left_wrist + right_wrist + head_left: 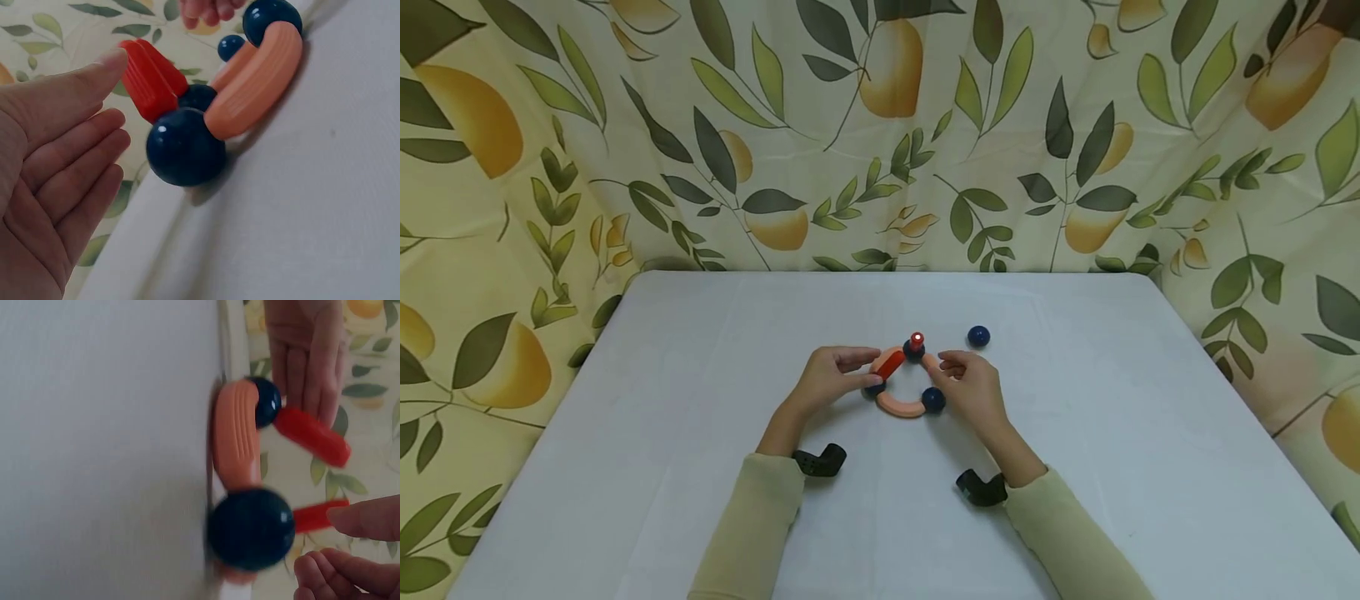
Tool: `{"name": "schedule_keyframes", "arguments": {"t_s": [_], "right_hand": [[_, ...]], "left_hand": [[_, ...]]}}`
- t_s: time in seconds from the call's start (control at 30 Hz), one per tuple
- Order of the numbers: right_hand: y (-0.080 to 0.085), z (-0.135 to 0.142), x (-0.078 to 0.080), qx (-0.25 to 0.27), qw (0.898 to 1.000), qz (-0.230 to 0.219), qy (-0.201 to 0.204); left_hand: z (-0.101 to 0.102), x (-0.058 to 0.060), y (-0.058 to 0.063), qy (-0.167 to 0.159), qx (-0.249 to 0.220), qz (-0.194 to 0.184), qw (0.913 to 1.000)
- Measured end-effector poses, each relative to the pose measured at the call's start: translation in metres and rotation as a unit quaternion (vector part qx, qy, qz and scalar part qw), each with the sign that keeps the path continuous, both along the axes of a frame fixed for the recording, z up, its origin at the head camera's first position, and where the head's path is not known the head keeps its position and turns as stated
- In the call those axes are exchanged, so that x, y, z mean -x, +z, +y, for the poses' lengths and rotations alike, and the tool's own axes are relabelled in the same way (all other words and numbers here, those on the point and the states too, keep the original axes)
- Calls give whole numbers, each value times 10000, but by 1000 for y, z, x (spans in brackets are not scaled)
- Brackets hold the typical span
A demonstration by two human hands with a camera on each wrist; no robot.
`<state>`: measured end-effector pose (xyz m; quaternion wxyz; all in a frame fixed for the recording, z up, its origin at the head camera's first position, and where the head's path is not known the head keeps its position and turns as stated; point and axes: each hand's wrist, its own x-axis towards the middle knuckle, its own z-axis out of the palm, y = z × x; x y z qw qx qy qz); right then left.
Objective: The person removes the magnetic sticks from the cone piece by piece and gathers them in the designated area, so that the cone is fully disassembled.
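On the table lies a ring of peach curved bars (pixel 901 407) joined by dark blue balls (pixel 933 400). From its left ball (pixel 186 147) a red bar (pixel 891 365) slants upward, and a second red bar (pixel 917 342) stands on the back ball. My left hand (pixel 829 377) is at the ring's left side, its thumb tip right at the slanted bar's upper end and the other fingers extended apart from it. My right hand (pixel 973 385) hovers by the right side with loosely bent fingers. In the right wrist view its fingertips (pixel 369 517) overlap the rear red bar's end.
A loose dark blue ball (pixel 978 337) lies behind the right hand. The white table (pixel 700 333) ends at a patterned leaf-and-fruit cloth (pixel 850 183) at the back and sides. Black wrist devices (pixel 822 461) sit by both sleeves.
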<state>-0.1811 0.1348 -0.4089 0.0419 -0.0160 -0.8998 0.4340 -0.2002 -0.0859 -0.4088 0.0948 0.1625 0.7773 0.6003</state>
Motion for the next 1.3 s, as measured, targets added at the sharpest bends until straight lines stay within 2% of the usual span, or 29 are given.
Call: {"name": "schedule_keyframes", "arguments": {"t_s": [0.07,0.23,0.3,0.43,0.6,0.93,1.13,1.3], "right_hand": [[-1,-9,-1,117,9997,-89,202],[-6,-29,-1,456,9974,-165,536],[-9,-35,1,640,9963,-132,550],[-14,-42,3,1054,9934,-69,445],[-19,-46,6,1335,9904,61,357],[-23,-43,10,1526,9849,372,731],[-23,-42,9,1817,9805,164,728],[-9,-38,3,1964,9785,-143,617]], "left_hand": [[-1,2,-5,65,22,-82,9999],[-4,13,-32,292,71,-77,9995],[-4,17,-42,325,158,-16,9993],[-1,19,-53,266,541,117,9981],[2,17,-54,225,718,358,9965],[3,16,-49,221,648,382,9969],[5,15,-50,229,702,324,9967],[5,15,-50,211,649,326,9971]]}}
